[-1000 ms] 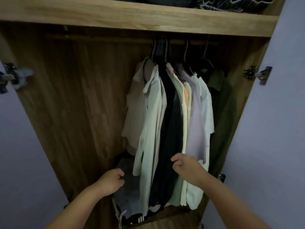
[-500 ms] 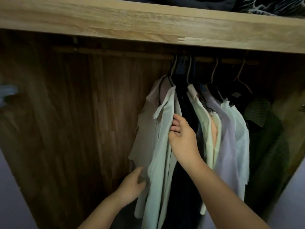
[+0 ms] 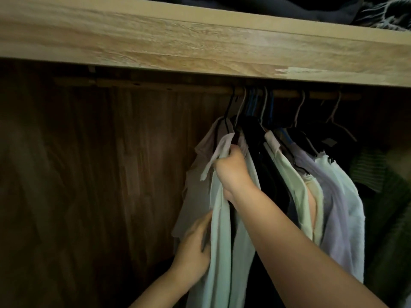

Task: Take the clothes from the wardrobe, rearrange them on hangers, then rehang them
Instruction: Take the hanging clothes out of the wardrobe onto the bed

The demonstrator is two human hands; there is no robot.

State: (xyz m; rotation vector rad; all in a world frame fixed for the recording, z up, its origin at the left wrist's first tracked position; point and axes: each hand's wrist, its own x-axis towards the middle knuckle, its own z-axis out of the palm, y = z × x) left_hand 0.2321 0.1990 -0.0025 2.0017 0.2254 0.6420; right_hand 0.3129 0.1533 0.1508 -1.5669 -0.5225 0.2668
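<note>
I judge the task barely begun: every garment I can see hangs from the wooden rail (image 3: 289, 94) at about one o'clock, under the shelf board (image 3: 200, 47), and nothing is off it yet. My right hand (image 3: 231, 172) is curled tight around the collar of the pale green shirt (image 3: 222, 241), near its black hanger (image 3: 229, 112). My left hand (image 3: 193, 252), at six o'clock, presses the shirt's lower front with fingers fairly straight, against the beige shirt (image 3: 195, 185) at nine o'clock of it. Lifting this hanger's hook off the rail looks like the step in hand. The black garment (image 3: 264, 165), lilac shirt (image 3: 333, 207) and green striped top (image 3: 367, 172) at three o'clock all remain to be taken out, tidied on hangers and rehung.
</note>
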